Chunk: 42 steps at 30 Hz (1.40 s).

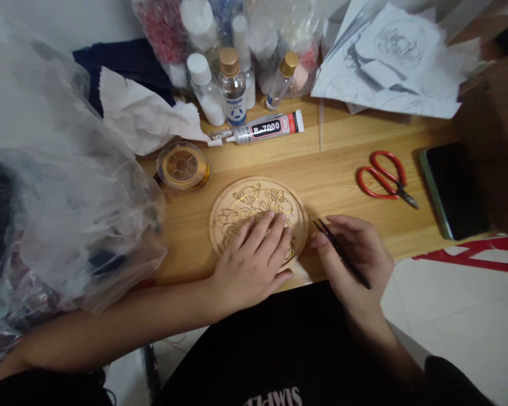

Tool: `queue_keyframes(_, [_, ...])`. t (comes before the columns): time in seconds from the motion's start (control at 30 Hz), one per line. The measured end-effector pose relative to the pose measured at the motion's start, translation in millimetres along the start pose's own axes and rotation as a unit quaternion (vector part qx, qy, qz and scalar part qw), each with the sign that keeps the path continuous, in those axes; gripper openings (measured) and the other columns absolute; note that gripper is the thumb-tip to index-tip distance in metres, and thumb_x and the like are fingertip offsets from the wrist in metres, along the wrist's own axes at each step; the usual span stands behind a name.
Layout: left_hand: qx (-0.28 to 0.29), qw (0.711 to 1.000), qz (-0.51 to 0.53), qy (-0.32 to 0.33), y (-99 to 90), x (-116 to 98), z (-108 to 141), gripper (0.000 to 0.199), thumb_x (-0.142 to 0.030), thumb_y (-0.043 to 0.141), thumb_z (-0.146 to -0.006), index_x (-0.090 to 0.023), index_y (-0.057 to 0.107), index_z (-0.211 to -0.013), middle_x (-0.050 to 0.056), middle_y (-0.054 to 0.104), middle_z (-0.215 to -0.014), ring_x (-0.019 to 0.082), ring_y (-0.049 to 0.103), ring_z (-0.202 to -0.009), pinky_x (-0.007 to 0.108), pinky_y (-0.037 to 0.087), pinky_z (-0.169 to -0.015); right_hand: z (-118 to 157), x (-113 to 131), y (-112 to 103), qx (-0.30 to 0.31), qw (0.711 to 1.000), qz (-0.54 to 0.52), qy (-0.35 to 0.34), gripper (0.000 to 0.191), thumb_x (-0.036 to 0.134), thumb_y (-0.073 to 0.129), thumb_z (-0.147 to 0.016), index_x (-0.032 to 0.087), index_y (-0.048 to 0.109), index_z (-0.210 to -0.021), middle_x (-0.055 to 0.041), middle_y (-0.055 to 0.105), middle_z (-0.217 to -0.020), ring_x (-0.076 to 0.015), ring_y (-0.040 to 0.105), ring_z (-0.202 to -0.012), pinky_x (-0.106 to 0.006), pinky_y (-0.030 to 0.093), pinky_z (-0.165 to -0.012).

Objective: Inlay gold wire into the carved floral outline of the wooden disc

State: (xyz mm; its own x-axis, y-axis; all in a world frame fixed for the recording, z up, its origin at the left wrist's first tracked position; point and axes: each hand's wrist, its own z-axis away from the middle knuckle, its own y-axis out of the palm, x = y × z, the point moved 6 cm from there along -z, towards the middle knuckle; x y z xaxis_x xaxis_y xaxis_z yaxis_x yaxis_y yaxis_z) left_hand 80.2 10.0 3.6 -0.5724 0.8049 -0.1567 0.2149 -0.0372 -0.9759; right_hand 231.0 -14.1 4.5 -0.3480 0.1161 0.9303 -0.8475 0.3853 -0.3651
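Round pale-wood disc (pixel 256 194) with raised gold wire-like lines curling into a floral pattern: in the head view it lies flat on the light wooden table (pixel 334 163), near the middle. Being round, it shows no clear long axis. Its centre sits at twelve o'clock from the bare left hand (pixel 254 265), the nearer one, which rests palm down over the disc's lower part, fingers extended and lightly spread, gripping nothing. The bare right hand (pixel 358 256), at about four o'clock from the disc and clear of its rim, grasps slim black tweezers (pixel 342 254). These slant toward ten o'clock, with their fine tips apart and just beside the disc's three o'clock edge.

Around the disc, materials vary. At ten o'clock is a clear plastic spool of shiny golden wire (pixel 183 166); at twelve, a silver glue tube with a black-and-red label (pixel 271 128). Small scissors with red looped handles and short dark metal blades (pixel 400 189) lie at two o'clock. Farther out, between two and three, is a glossy dark rectangular phone (pixel 455 192). Crinkled translucent plastic (pixel 88 197) bulges at nine o'clock.
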Motion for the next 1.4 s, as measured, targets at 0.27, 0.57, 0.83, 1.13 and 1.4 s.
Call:
queue_keyframes(0.27, [0.004, 1.0, -0.001, 0.0, 1.1, 0, 0, 0.063, -0.051, 0.052, -0.09, -0.007, 0.048, -0.134, 0.017, 0.045, -0.145, 0.032, 0.038, -0.136, 0.048, 0.031, -0.109, 3, 12, 8, 0.072, 0.991, 0.098, -0.056, 0.016, 0.018, 0.065, -0.082, 0.022, 0.066, -0.097, -0.0026, 0.068, -0.087, -0.0151, 0.064, -0.078, -0.031, 0.055, -0.069])
queue_keyframes(0.57, [0.012, 1.0, -0.004, -0.002, 0.5, 1, -1, 0.063, -0.051, 0.052, -0.089, -0.007, 0.047, -0.135, 0.017, 0.043, -0.146, 0.033, 0.038, -0.136, 0.048, 0.032, -0.11, 0, 11, 6, 0.07, 0.989, 0.108, -0.066, 0.019, 0.015, 0.065, -0.081, 0.023, 0.067, -0.098, -0.0017, 0.068, -0.089, -0.0139, 0.064, -0.08, -0.029, 0.051, -0.07])
queue_keyframes(0.83, [0.017, 1.0, 0.0, -0.004, 0.0, 0, -1, 0.063, -0.05, 0.054, -0.089, -0.007, 0.048, -0.134, 0.018, 0.045, -0.145, 0.034, 0.039, -0.135, 0.049, 0.033, -0.108, -5, 12, 4, 0.104, 0.983, 0.113, -0.1, 0.02, 0.013, 0.063, -0.082, 0.023, 0.068, -0.098, -0.0028, 0.067, -0.087, -0.0139, 0.063, -0.074, -0.029, 0.052, -0.064])
queue_keyframes(1.13, [0.014, 1.0, 0.002, -0.003, 0.5, 0, -1, 0.061, -0.05, 0.054, -0.089, -0.008, 0.049, -0.133, 0.019, 0.045, -0.144, 0.035, 0.04, -0.135, 0.049, 0.033, -0.107, -10, 13, 3, 0.138, 0.969, 0.112, -0.169, 0.025, 0.012, 0.064, -0.081, 0.024, 0.068, -0.102, -0.0041, 0.071, -0.092, -0.0171, 0.067, -0.082, -0.033, 0.056, -0.07])
queue_keyframes(1.4, [0.014, 1.0, 0.001, -0.004, 0.2, 0, -1, 0.06, -0.05, 0.052, -0.089, -0.009, 0.05, -0.132, 0.019, 0.046, -0.144, 0.035, 0.04, -0.134, 0.049, 0.033, -0.108, -14, 14, 2, 0.157, 0.965, 0.106, -0.183, 0.028, 0.012, 0.064, -0.081, 0.025, 0.069, -0.105, -0.0041, 0.072, -0.094, -0.0172, 0.068, -0.084, -0.033, 0.058, -0.073])
